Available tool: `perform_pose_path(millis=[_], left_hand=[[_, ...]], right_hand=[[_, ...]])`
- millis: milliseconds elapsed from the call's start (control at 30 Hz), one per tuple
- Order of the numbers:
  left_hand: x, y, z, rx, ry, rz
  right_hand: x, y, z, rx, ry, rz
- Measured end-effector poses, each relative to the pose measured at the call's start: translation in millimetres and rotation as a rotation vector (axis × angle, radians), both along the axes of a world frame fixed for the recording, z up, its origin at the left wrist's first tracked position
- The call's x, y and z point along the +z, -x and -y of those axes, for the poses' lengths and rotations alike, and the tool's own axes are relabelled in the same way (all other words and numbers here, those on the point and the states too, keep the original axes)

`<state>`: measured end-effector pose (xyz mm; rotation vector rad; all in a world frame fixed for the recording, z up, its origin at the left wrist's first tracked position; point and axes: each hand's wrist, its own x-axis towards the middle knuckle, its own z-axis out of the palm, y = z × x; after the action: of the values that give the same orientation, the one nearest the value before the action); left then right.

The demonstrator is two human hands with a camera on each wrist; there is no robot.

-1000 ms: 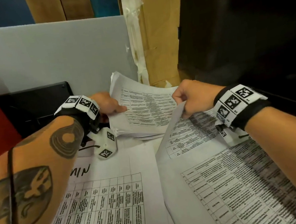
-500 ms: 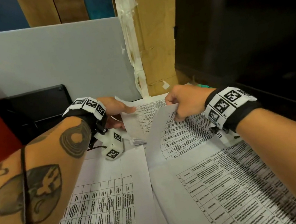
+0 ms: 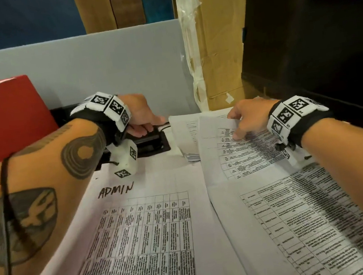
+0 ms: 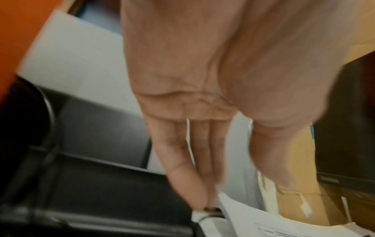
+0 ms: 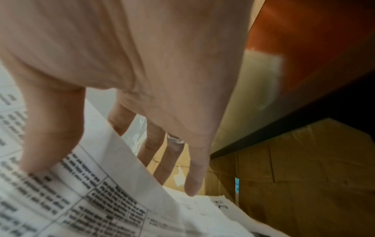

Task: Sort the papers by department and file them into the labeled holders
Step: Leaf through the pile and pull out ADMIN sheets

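A sheet headed ADMIN [image 3: 142, 225] lies flat at the near left. Overlapping it on the right is a printed table sheet [image 3: 278, 193]. My right hand [image 3: 235, 127] pinches that sheet's far end, thumb on the print and fingers behind it [image 5: 91, 192]. A thin stack of papers [image 3: 184, 132] lies beyond, partly under the held sheet. My left hand [image 3: 157, 123] reaches over a black holder [image 3: 153, 141]. Its fingers [image 4: 194, 197] are straight, and their tips meet the holder's edge beside the stack's corner.
A red box [image 3: 4, 121] stands at the left against a grey partition [image 3: 95, 74]. Taped cardboard [image 3: 214, 50] rises behind the papers. A dark panel [image 3: 313, 35] fills the right side.
The stack my left hand held tilted up now lies low. That hand let go and moved left onto the black holder. My right hand kept its sheet and lowered it.
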<state>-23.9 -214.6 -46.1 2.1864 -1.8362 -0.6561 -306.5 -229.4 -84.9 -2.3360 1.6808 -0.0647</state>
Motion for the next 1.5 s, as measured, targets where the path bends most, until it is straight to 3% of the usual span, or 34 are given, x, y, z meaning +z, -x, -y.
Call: perform_pose_path(millis=[133,267,433,533,833,1033,1233,1333,1433,1500], left_hand=[[3.8,-36.1,-44.3,-0.211,-0.286,0.341],[-19.5,-53.0,-76.7,-0.316,-0.394,0.394],[-28.0,-63.2,-92.9,-0.267,-0.072,0.494],[-24.6,-68.5,-99.4,-0.220,0.038,0.614],[-14.0,-87.6,-107.5,-0.097,0.041,0.787],[-13.0,-81.4,-103.0,-0.225,0.009,0.693],[-8.4,-93.0,-104.4,-0.152,0.018,0.685],[1.2,-92.4,-107.3,-0.162,0.161,0.488],[10.9,-81.5,-118.0,-0.285,0.059,0.315],[9.1,-75.0,-120.4,-0.336,0.035,0.300]], right_hand=[[-5.8,-13.2,2.6,-0.036,0.030,-0.140],[-0.7,-35.5,-12.9,-0.022,0.059,-0.056],[8.2,-83.9,-71.9,0.245,0.037,0.056],[-3.1,-109.0,-99.0,0.310,-0.046,0.003],[-15.7,-145.0,-120.3,0.270,-0.050,0.023],[-15.9,-150.1,-111.4,0.250,0.053,0.133],[3.3,-128.7,-99.1,0.159,0.060,0.303],[8.7,-113.1,-94.4,0.114,-0.032,0.405],[10.5,-100.2,-94.6,0.094,-0.102,0.594],[9.3,-93.0,-94.9,0.090,-0.159,0.720]])
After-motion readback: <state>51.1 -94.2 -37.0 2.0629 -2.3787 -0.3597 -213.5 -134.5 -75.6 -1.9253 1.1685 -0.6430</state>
